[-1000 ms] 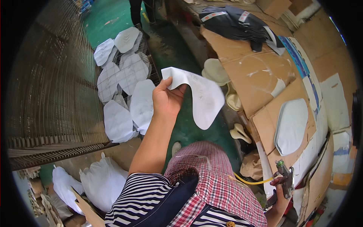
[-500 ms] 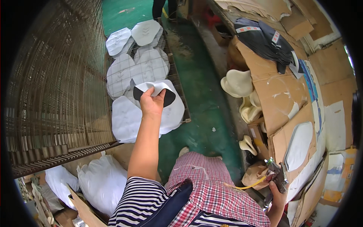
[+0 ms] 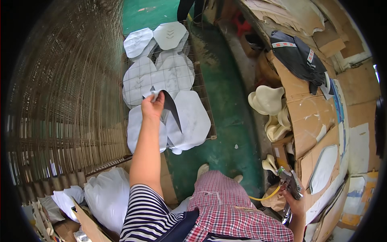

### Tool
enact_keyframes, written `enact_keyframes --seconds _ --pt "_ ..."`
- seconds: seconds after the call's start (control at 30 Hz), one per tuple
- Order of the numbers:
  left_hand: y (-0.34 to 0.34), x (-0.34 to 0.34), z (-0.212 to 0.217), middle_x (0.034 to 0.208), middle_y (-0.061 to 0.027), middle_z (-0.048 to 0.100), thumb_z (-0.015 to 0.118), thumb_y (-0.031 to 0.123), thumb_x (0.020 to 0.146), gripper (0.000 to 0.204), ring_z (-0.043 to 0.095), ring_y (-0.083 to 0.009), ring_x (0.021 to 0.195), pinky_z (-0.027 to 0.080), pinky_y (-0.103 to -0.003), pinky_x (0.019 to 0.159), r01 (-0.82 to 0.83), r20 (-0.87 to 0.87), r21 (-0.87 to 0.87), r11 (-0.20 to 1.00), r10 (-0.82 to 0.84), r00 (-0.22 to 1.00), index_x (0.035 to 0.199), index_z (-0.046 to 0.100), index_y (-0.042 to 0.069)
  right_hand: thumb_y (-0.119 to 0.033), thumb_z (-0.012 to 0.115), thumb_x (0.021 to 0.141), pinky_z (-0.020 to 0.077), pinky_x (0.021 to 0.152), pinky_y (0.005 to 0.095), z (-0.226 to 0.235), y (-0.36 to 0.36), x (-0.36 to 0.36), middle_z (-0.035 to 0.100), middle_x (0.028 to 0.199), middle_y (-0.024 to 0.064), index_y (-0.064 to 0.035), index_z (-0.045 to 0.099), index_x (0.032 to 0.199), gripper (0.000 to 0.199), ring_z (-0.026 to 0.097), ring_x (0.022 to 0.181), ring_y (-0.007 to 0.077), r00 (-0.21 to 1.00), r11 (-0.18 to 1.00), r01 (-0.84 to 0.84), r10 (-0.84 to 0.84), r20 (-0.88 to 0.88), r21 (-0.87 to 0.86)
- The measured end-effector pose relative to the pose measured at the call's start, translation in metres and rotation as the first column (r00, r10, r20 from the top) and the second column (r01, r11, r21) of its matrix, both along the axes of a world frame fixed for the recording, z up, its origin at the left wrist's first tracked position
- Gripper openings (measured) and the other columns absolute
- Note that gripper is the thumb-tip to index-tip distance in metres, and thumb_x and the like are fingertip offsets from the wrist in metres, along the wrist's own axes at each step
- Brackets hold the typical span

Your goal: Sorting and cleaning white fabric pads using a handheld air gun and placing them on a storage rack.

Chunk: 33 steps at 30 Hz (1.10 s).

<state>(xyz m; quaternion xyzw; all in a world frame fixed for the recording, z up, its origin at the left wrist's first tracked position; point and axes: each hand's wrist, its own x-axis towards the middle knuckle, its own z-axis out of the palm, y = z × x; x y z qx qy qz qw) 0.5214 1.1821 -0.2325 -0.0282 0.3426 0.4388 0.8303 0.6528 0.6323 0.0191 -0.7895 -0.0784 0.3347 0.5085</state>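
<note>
My left hand is closed on one edge of a thin sheet piece, white on one face and black on the other. The piece hangs tilted over a wire rack laid with flat white pieces. Whether its lower tip touches them I cannot tell. At the lower right, my right hand grips a metal spray gun joined to a yellow hose. Part of that grip is hidden.
Stacked wire racks stand on the left, above white plastic bags. On the right a cardboard-covered bench bears dark cloth and a white panel. Cream moulded forms line its edge. Another person's legs show at the top.
My left hand has moved left over the rack. The sheet piece has turned from spread wide to hanging steeply, its black face to the right. The spray gun has shifted slightly forward.
</note>
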Motion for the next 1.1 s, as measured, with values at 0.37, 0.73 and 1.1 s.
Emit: enact_keyframes --seconds 0.37,0.73,1.1 --pt "0.106 -0.081 -0.003 0.118 -0.0166 0.057 0.05 0.007 0.085 0.034 0.053 -0.0321 0.113 0.043 -0.047 0.098 0.036 -0.158 0.416 0.909 0.033 0.987 0.117 0.05 -0.005 0.001 0.069 0.077 0.049 0.076 0.0253 -0.027 -0.015 0.012 0.061 0.092 0.0027 0.0003 0.049 0.126 0.053 0.058 0.083 0.0102 0.996 0.99 -0.078 0.082 0.028 -0.119" --pt "-0.084 -0.061 -0.132 0.09 -0.0113 0.048 0.055 0.006 0.075 0.015 0.051 -0.0308 0.082 0.052 -0.045 0.071 0.084 -0.567 -0.043 0.996 -0.093 0.819 0.087 0.047 0.006 0.001 0.069 0.077 0.0471 0.075 0.0246 -0.021 -0.058 0.011 0.061 0.092 0.002 -0.0005 0.049 0.127 0.054 0.057 0.083 0.0097 0.997 0.996 -0.051 0.054 0.049 -0.072" --pt "-0.478 0.288 0.009 0.077 -0.0051 0.064 0.062 0.005 0.077 0.018 0.06 -0.0145 0.07 0.048 -0.028 0.063 0.79 -0.766 0.584 -0.184 -0.446 0.463 0.094 0.066 0.003 -0.003 0.069 0.08 0.0479 0.081 0.0256 -0.025 -0.202 -0.01 0.062 0.098 0.0027 -0.0026 0.046 0.131 0.056 0.058 0.091 0.0095 0.904 0.91 0.41 -0.414 0.104 0.059"
